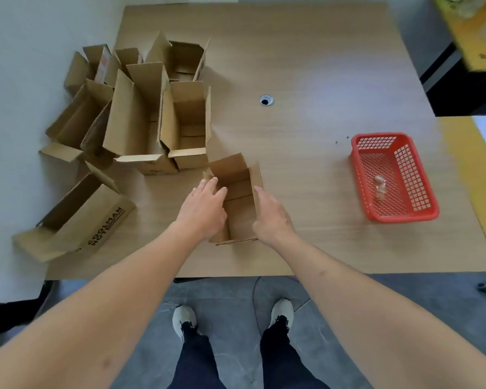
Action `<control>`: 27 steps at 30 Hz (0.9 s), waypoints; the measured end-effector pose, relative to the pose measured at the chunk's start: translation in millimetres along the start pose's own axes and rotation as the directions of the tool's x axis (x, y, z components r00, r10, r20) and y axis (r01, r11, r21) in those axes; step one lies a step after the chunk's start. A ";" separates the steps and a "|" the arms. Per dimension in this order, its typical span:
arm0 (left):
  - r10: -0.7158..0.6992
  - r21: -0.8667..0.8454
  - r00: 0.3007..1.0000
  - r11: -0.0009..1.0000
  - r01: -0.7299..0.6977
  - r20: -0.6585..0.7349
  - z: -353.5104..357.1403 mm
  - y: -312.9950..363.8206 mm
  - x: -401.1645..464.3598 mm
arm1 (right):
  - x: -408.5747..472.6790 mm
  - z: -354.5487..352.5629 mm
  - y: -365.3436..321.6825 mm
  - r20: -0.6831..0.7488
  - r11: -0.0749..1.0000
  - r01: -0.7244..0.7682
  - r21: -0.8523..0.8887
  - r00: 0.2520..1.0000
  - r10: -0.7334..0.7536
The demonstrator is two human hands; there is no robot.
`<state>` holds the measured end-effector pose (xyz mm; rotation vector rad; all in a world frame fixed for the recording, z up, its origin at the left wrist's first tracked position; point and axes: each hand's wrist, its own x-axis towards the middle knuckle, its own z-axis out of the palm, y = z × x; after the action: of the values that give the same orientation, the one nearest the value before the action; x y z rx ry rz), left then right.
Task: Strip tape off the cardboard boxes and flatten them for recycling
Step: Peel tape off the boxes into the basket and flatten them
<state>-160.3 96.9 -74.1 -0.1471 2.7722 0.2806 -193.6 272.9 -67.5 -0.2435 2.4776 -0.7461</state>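
A small open box (237, 197) stands on the tabletop (306, 66) near its front edge, directly before the person. The left hand (205, 206) lies flat against the box's left wall, fingers spread and reaching over the rim; the right hand (270, 214) presses its right wall. Neither is closed: both are open palms bracing the box from either side, probably to steady it or to start pushing the walls together.

The other boxes (141, 113) are bunched at the left of the tabletop, all with flaps up and none flattened. I count about seven there, though the overlap at the back makes that uncertain; one with black lettering (82, 217) lies tipped at the front left corner.

One red basket (393, 178) sits well to the right, holding a few pale scraps, likely pulled tape, kept within reach.
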 end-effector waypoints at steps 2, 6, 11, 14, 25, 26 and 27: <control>0.001 -0.013 1.000 1.000 0.000 0.008 3.5 25.6 13.4 | 5.3 -17.6 23.4 -0.005 1.000 -0.015 0.003 1.000 0.015; 0.021 -0.022 0.999 1.000 -0.020 0.048 12.3 64.2 38.3 | 19.1 -43.8 66.6 -0.032 0.997 -0.059 0.046 0.998 0.061; 0.033 -0.059 0.991 0.998 -0.026 0.127 31.0 86.1 59.6 | 36.0 -53.8 110.4 -0.139 0.994 -0.105 -0.041 0.985 0.099; 0.042 -0.050 0.979 0.998 -0.032 0.198 45.2 85.5 62.9 | 36.6 -46.7 126.3 -0.218 0.890 -0.028 -0.454 0.973 -0.081; 0.155 -0.352 0.948 0.935 -0.050 0.279 79.7 67.1 66.3 | 19.2 -1.6 157.6 0.241 0.924 0.214 -0.318 0.960 -0.140; 0.170 -0.377 0.949 0.924 -0.060 0.264 79.9 67.1 65.6 | 16.4 3.6 160.7 0.197 0.907 0.234 -0.351 0.965 -0.173; 0.190 -0.411 0.950 0.909 -0.073 0.249 79.8 66.0 64.3 | 14.2 8.7 162.1 0.114 0.894 0.250 -0.372 0.968 -0.224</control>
<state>-202.9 173.9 -158.6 -0.0130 2.4087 0.8350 -203.7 399.1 -170.1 -0.7157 2.5366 -0.3259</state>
